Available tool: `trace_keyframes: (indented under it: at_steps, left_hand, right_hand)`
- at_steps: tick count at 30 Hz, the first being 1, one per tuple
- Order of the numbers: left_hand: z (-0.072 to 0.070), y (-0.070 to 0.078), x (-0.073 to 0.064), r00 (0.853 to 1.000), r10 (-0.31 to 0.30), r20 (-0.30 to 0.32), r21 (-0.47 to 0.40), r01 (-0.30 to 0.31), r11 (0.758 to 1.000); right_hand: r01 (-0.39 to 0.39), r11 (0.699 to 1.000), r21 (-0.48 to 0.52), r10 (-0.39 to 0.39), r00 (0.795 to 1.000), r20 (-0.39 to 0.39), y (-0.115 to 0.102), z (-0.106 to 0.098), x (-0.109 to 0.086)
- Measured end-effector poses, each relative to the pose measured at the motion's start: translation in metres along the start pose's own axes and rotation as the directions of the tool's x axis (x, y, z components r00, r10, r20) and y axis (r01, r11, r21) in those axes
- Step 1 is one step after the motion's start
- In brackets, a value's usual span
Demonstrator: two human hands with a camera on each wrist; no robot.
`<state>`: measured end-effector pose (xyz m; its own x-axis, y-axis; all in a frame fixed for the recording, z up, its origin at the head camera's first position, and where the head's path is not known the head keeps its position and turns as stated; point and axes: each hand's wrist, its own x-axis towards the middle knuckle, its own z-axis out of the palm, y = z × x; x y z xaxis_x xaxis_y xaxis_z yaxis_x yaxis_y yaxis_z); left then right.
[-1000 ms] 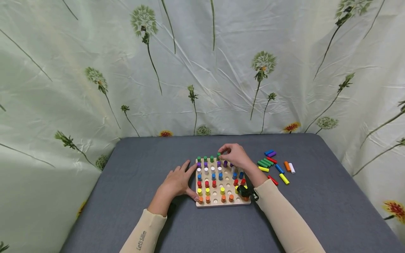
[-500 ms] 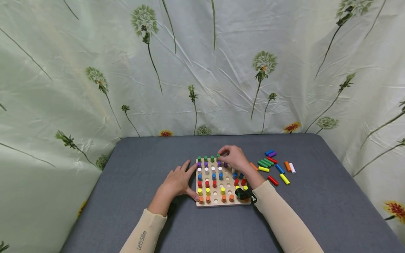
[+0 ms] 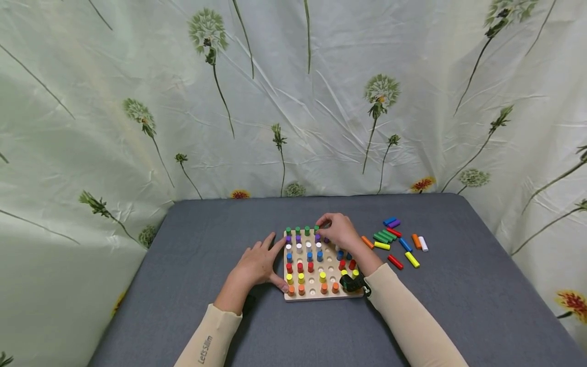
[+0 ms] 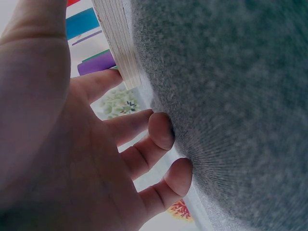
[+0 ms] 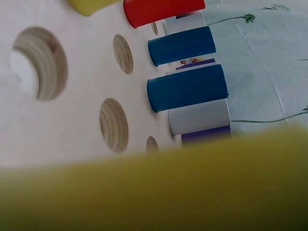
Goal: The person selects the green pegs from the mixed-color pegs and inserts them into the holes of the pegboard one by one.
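- The right hand (image 3: 340,230) pinches a green cylindrical peg (image 3: 316,229) between thumb and finger, at the far edge of the light wooden pegboard (image 3: 313,298).
- The left hand (image 3: 259,262), fingers spread, touches the board's left edge.
- Loose multicoloured cylindrical pegs (image 3: 382,245) lie right of it on the grey table (image 3: 229,216).

Pegs (image 3: 319,256) in board (image 3: 318,295), loose pegs (image 3: 405,244) right
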<state>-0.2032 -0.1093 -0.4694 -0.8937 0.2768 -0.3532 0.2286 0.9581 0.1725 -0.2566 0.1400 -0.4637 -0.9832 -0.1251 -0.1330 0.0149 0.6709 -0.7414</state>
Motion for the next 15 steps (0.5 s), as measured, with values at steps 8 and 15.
trace_keyframes:
  at_steps: [8,15]
  left_hand:
    - [0.001,0.001,-0.001,1.000,0.004,-0.017,-0.001,-0.004,1.000]
    - [0.001,0.000,-0.003,0.999,0.003,-0.035,-0.001,-0.003,1.000]
  right_hand:
    - [0.030,0.999,0.039,-0.029,1.000,-0.005,-0.001,-0.007,-0.003]
    - [0.084,0.992,0.096,-0.076,0.994,-0.084,-0.011,-0.035,-0.015]
